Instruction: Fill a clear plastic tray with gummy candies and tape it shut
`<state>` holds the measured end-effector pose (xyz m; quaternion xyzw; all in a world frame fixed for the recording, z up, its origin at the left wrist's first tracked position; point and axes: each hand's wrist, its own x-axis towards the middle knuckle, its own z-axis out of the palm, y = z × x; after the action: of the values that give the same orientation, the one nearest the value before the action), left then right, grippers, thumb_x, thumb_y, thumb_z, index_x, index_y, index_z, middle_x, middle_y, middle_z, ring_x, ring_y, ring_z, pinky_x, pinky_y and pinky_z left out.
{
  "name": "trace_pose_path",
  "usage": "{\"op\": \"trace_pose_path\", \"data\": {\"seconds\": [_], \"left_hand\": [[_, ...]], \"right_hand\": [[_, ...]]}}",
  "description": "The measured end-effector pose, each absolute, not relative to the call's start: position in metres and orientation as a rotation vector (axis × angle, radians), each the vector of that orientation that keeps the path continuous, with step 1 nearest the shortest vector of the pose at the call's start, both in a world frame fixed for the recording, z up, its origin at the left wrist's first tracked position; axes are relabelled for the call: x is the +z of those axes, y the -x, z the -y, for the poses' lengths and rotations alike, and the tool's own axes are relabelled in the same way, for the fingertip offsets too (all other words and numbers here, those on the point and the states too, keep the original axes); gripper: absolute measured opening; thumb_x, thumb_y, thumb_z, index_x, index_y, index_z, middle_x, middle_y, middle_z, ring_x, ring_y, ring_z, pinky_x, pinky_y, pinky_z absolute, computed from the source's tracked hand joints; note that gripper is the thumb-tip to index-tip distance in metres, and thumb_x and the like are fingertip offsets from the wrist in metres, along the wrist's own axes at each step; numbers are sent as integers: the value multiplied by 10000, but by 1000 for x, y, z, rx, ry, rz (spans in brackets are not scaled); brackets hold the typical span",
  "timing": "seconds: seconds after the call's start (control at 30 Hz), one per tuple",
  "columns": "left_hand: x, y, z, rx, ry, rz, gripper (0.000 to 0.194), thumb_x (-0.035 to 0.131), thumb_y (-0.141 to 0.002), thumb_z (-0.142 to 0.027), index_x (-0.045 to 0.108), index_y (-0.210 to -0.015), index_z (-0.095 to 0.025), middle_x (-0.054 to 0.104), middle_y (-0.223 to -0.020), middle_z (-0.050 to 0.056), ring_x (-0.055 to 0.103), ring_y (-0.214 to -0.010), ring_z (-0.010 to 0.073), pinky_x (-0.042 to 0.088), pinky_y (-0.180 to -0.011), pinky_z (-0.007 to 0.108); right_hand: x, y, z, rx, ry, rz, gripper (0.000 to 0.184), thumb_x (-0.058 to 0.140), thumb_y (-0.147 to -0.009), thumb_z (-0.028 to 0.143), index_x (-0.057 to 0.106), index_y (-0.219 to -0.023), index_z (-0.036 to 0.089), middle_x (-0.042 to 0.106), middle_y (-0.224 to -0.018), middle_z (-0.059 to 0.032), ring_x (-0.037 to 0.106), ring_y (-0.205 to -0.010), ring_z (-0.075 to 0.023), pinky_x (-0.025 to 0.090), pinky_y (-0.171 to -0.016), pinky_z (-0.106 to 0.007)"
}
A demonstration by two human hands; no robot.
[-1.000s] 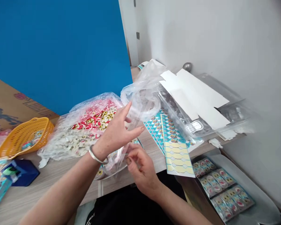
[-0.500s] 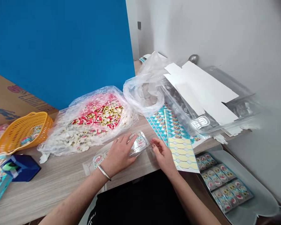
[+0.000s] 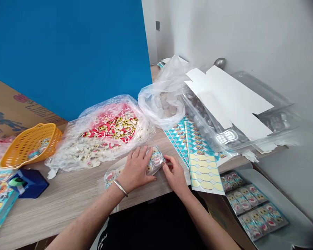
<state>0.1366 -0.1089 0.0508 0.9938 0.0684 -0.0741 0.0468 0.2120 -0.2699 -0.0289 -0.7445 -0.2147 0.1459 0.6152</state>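
Two bare forearms reach in from the bottom of the view to the middle of a wood-grain bench (image 3: 59,205). Between the hands, near the bench's front edge, lies one clear plastic blister strip (image 3: 153,162) holding printed pieces. Its long axis runs at a slant, with the low end pointing to the front left and the high end to the back right. The left hand (image 3: 135,170), with a metal bangle (image 3: 120,188) on its wrist, lies open and palm down on the strip, fingers spread and unclenched. The right hand (image 3: 174,175) pinches the strip's far right end between thumb and fingers. Just right of the hands are two overlapping sheets of turquoise and yellow labels (image 3: 202,163). Behind the hands are two plastic bags: one full of red, white and yellow pieces (image 3: 106,133), the other crumpled (image 3: 161,106). One white die-cut card (image 3: 229,99) lies on a clear plastic tray (image 3: 273,107). To the left sit one orange basket (image 3: 32,146) and one blue box (image 3: 28,184). At lower right, a white tray (image 3: 284,194) holds rows of blister packs.
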Motion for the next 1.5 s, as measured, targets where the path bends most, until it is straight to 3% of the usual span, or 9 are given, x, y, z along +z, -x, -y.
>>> {"op": "trace_pose_path", "data": {"seconds": [0.17,0.4,0.53,0.67,0.8,0.9,1.03,1.23,1.5], "left_hand": [[39,-147,113,-162,-3006,-288,1097,796,-668,-579,277,-1553,-190,369,-1569,205,352,-1406,437,241,-1136,667],[33,-153,110,-81,-2905,-259,972,732,-714,-389,282,-1536,-130,531,-1371,183,494,-1253,349,382,-1074,484],[28,-151,110,-44,-2903,-242,906,693,-738,-340,296,-1520,-111,521,-1368,183,484,-1247,348,402,-1056,480],[22,-150,112,-20,-2930,-257,853,676,-745,-329,332,-1489,-96,516,-1368,192,478,-1247,358,406,-1058,492],[20,-150,115,-43,-2940,-293,847,671,-724,-289,345,-1475,-70,514,-1367,209,476,-1245,365,421,-1049,499],[20,-152,114,-48,-2929,-316,858,677,-714,-285,346,-1474,-64,517,-1356,208,483,-1242,361,429,-1048,483],[21,-152,112,-68,-2918,-312,901,714,-708,-328,332,-1477,-57,514,-1349,213,486,-1253,358,430,-1053,470],[17,-148,109,-68,-2944,-289,977,768,-708,-442,316,-1481,-49,515,-1366,221,485,-1248,377,400,-1080,495],[7,-143,111,72,-2938,-329,886,712,-737,-417,349,-1463,-62,527,-1344,208,503,-1200,357,418,-1041,469]], "right_hand": [[-30,-212,269,341,1729,499,253,532,-926,294,620,-1141,195,646,-1127,-97,606,-1035,-233,526,-850,-359],[-34,-212,269,373,1753,496,275,520,-927,292,602,-1165,180,649,-1125,-109,608,-1040,-239,533,-837,-368],[-31,-224,269,384,1800,614,489,533,-865,232,513,-1350,174,601,-1284,-138,610,-1031,-245,546,-782,-372],[-28,-248,261,355,1784,895,590,540,-763,153,533,-1352,188,560,-1397,-123,540,-1240,-277,449,-1041,-460],[-33,-261,244,453,1740,816,342,493,-869,250,615,-1181,180,678,-1159,-108,629,-1066,-254,495,-951,-439],[-42,-259,236,443,1728,723,275,429,-937,315,629,-1079,190,694,-1027,-91,646,-951,-244,514,-876,-420],[-51,-251,233,368,1739,689,332,380,-975,339,628,-1130,183,693,-1088,-112,643,-1014,-250,512,-917,-426],[-57,-248,230,309,1750,814,491,338,-965,269,546,-1393,147,581,-1407,-141,532,-1310,-239,398,-1134,-444],[-59,-259,235,474,1654,829,506,367,-982,365,556,-1410,171,587,-1412,-129,549,-1297,-263,409,-1123,-481]]}}
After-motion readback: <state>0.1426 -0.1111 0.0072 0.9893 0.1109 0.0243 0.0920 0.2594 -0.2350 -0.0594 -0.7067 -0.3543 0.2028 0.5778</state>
